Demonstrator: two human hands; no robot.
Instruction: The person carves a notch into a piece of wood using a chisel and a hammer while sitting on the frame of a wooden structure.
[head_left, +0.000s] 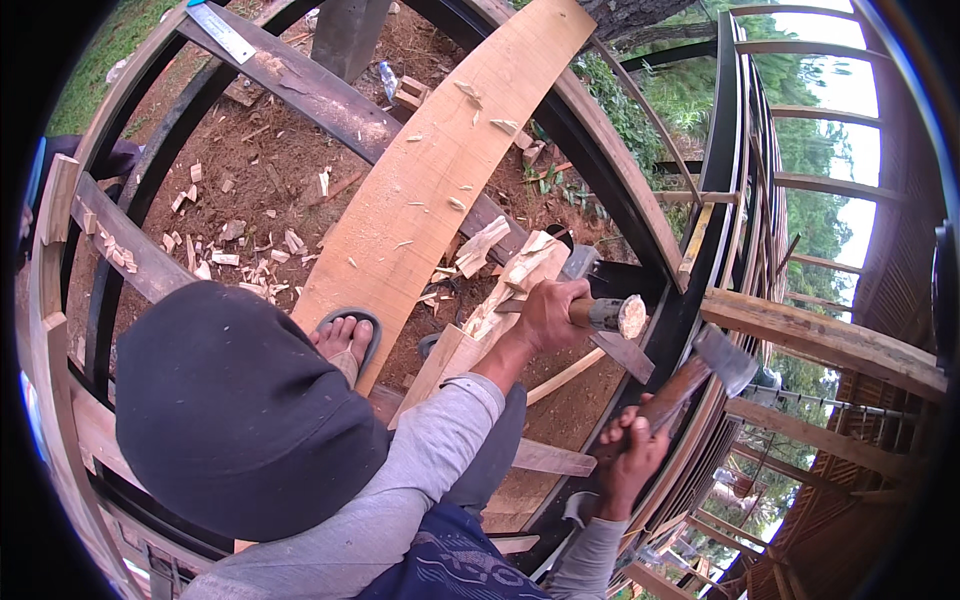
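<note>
My left hand (550, 314) is wrapped round a chisel (631, 316), whose wooden butt is frayed and ringed with metal. Part of its blade shows at the other side of my fist, against a pale, rough-cut timber (530, 268). Over to the right, my right hand (637, 460) grips the wooden handle of a hatchet (727, 362), its steel head raised and apart from the chisel. My sandalled foot (345, 343) rests on a wide wooden plank (425, 185), below my dark-clothed knee (245, 410).
Dark beams (625, 215) and wooden rails frame the space around me. Wood chips (225, 258) litter the brown soil below, and several lie on the plank. A metal square (222, 32) lies on a board at upper left. Timber posts (825, 345) jut in at right.
</note>
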